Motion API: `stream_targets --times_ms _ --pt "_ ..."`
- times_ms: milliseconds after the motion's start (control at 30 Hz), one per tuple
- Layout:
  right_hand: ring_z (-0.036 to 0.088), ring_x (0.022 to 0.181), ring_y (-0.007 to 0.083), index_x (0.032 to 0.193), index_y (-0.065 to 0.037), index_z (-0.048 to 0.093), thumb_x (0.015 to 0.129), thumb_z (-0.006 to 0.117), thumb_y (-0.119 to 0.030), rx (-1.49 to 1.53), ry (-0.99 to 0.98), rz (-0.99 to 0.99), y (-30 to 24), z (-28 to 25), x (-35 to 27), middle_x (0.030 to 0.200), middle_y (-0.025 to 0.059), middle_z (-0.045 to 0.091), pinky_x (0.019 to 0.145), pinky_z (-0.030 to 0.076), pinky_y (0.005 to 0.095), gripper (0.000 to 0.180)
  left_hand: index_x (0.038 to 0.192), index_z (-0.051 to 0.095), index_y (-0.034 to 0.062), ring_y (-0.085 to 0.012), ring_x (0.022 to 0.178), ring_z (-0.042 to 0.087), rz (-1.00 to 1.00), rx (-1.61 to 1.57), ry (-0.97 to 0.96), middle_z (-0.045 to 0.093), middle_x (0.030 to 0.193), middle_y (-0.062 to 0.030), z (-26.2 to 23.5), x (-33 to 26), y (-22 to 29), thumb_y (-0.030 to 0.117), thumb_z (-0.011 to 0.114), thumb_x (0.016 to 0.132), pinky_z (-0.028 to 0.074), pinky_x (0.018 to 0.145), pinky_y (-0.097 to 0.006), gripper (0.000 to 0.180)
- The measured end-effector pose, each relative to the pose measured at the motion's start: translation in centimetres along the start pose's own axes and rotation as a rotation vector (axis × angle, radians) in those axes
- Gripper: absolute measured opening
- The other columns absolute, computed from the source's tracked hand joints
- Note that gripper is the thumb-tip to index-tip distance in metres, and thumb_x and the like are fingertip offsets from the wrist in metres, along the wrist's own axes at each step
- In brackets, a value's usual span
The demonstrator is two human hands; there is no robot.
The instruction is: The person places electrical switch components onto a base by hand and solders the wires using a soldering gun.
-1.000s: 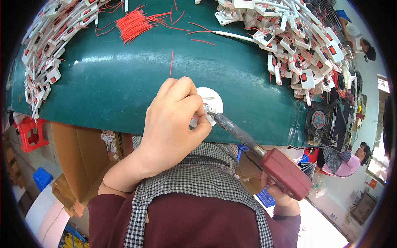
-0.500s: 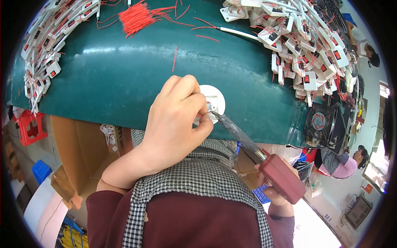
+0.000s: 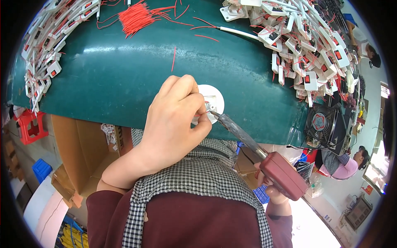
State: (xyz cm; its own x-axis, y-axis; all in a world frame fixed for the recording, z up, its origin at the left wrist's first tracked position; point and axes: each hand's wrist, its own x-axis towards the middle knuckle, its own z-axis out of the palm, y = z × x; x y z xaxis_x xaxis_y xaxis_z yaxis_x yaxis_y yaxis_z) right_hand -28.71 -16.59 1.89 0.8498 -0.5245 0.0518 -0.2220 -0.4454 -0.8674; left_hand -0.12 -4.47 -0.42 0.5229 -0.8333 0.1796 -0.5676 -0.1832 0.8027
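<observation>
The fingers (image 3: 194,108) of my left hand (image 3: 175,124) are curled closed and pinch a small white part with a thin red wire at the white round disc (image 3: 216,99), which lies on the green worktop (image 3: 124,74) close to its near edge. What exactly sits between my fingertips is mostly hidden by the hand itself. The metal tip of the soldering iron (image 3: 242,134) touches this same spot from the right side, just beside my thumb. My right hand (image 3: 276,194) is lower, off the edge of the worktop, and its fingers are wrapped fully around the dark red handle (image 3: 283,175) of the iron; only a small part of this hand shows under the handle. Farther out on the worktop, one loose red wire (image 3: 174,58) lies above the disc, and a bundle of red wires (image 3: 136,17) lies at the far side. A big heap of white switch parts with red buttons (image 3: 306,45) fills the right far corner, and a similar row (image 3: 45,53) follows the left edge. At the right end, a small black fan (image 3: 320,123) stands. Under the worktop on the left, I see a cardboard box (image 3: 82,144) and a red plastic crate (image 3: 29,126).
</observation>
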Motion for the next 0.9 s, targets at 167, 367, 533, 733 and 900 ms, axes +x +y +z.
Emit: stream_targets --times_ms 167,367,533,733,900 --pt "0.07 0.074 0.0277 0.109 0.011 0.059 0.081 0.07 -0.038 -0.055 -0.077 0.071 -1.1 -0.2 0.8 0.096 0.0195 0.066 0.066 0.057 0.0296 0.057 0.066 0.051 0.0021 -0.0221 0.076 0.046 0.002 -0.008 0.002 0.045 0.079 -0.0067 0.0 -0.1 -0.1 -0.003 0.064 0.061 0.039 0.063 -0.032 0.015" --pt "0.059 0.061 0.0147 0.123 0.012 0.045 0.065 0.086 -0.039 -0.101 -0.24 0.004 -0.2 -1.4 0.7 0.098 0.0223 0.064 0.067 0.052 0.0265 0.087 0.066 0.05 0.0024 -0.0222 0.077 0.046 0.005 -0.016 0.01 0.045 0.079 -0.0066 0.0 -0.2 -0.1 -0.004 0.063 0.061 0.039 0.064 -0.032 0.015" --pt "0.069 0.074 0.0269 0.097 0.007 0.064 0.082 0.07 -0.033 -0.162 -0.111 0.011 -1.7 -0.4 1.5 0.097 0.0232 0.065 0.06 0.057 0.0314 0.043 0.066 0.05 0.0025 -0.0219 0.077 0.046 0.017 -0.003 0.013 0.045 0.079 -0.0064 0.0 -0.1 -0.1 -0.004 0.063 0.061 0.039 0.064 -0.032 0.015" --pt "0.06 0.061 0.0185 0.11 0.01 0.056 0.077 0.075 -0.038 0.411 0.027 0.285 -2.4 -0.1 1.1 0.094 0.0193 0.065 0.054 0.048 0.0262 0.061 0.067 0.051 0.0023 -0.022 0.078 0.047 -0.013 -0.007 0.008 0.046 0.079 -0.0063 -0.1 0.0 -0.1 -0.003 0.063 0.062 0.04 0.065 -0.031 0.014" --pt "0.057 0.058 0.0165 0.126 0.01 0.043 0.073 0.077 -0.045 0.616 0.272 0.307 -2.5 1.0 -1.9 0.102 0.0214 0.062 0.055 0.047 0.0262 0.084 0.067 0.051 0.0012 -0.0256 0.079 0.048 0.026 -0.007 0.013 0.048 0.08 -0.0084 -0.2 -0.1 0.6 -0.002 0.064 0.062 0.042 0.068 -0.035 0.014"
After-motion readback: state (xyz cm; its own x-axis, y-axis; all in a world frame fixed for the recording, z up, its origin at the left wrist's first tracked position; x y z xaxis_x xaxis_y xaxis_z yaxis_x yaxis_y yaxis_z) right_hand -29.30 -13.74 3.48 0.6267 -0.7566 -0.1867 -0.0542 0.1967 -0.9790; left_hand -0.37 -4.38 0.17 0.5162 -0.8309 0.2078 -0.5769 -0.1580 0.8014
